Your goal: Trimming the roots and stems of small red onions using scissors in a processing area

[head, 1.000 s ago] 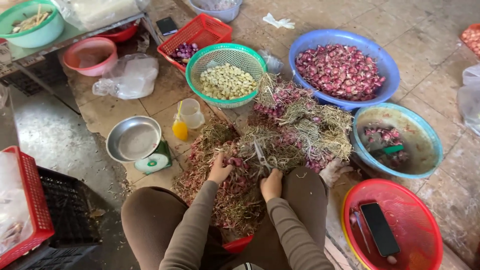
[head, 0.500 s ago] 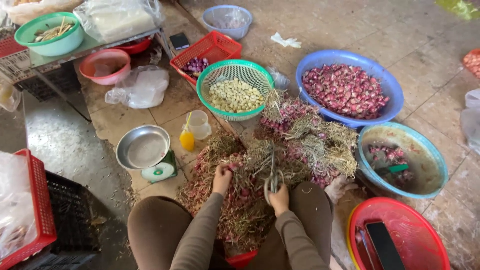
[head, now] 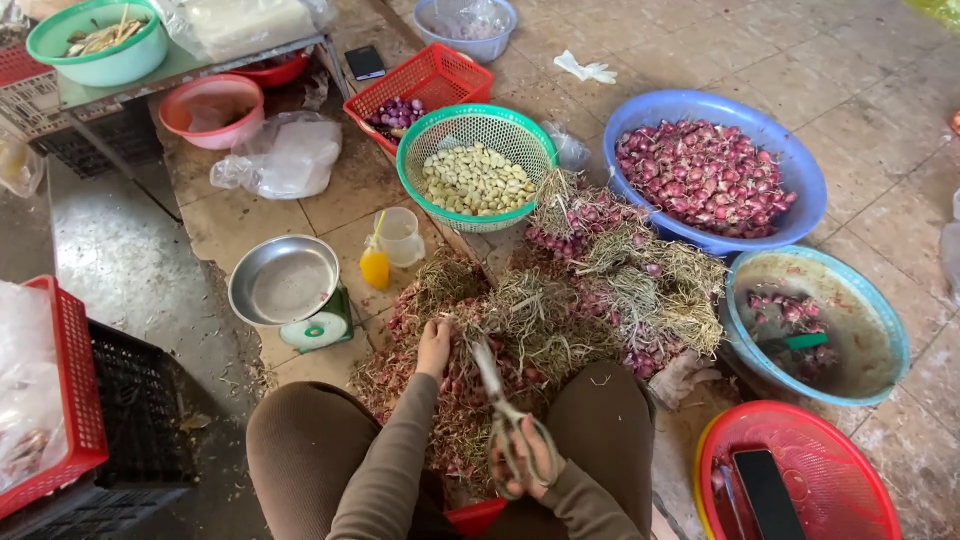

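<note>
I sit on the floor with a heap of red shallot bunches [head: 560, 300], dry stalks and roots still on, between my knees. My left hand [head: 435, 345] grips a bunch in the heap near its stalks. My right hand [head: 525, 462] holds a pair of metal scissors [head: 500, 400] by the handles, blades pointing up towards the left hand. A big blue basin [head: 805, 195] to the upper right is full of loose shallots. A light blue basin [head: 890, 345] at the right holds a few shallots.
A green basket [head: 415, 160] of peeled garlic and a red crate [head: 450, 70] stand ahead. A kitchen scale [head: 290, 290], a plastic cup [head: 400, 235] and an orange bottle [head: 375, 265] stand left. A red basket [head: 850, 470] with a phone is at lower right.
My right hand has drawn back towards me and now shows the scissors in it. My left hand stays on the bunch. The view has shifted slightly.
</note>
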